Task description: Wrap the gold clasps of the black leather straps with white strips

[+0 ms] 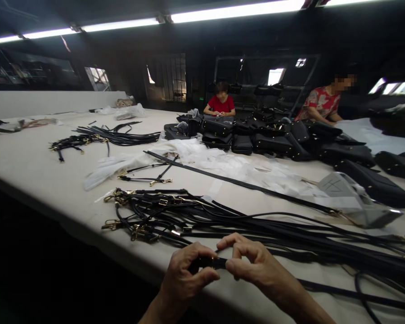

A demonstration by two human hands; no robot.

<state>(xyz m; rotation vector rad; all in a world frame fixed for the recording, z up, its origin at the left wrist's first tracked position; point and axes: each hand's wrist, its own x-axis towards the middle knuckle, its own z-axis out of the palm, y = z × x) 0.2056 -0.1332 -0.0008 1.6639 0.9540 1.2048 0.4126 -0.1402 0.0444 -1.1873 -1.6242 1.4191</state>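
Note:
Close to the table's near edge, my left hand point(185, 276) pinches a black strap point(220, 263) around its small gold hardware. From the other side my right hand point(256, 265) grips the same strap between thumb and fingers. Part of it is hidden behind my fingers. Just beyond my hands lies a heap of black straps point(195, 216) with gold clasps and buckles, its long ends running off to the right. One longer strap point(243, 181) stretches diagonally behind this heap, and a few short straps with gold clips point(161, 181) lie to its left.
A second bundle of black straps point(118, 136) lies farther back on the pale table point(30, 157). White wrapping sheets point(202, 155) spread across the middle, with black bags point(266, 141) piled behind. Two people in red tops are at the far side. A grey-white packet point(347, 193) sits at right.

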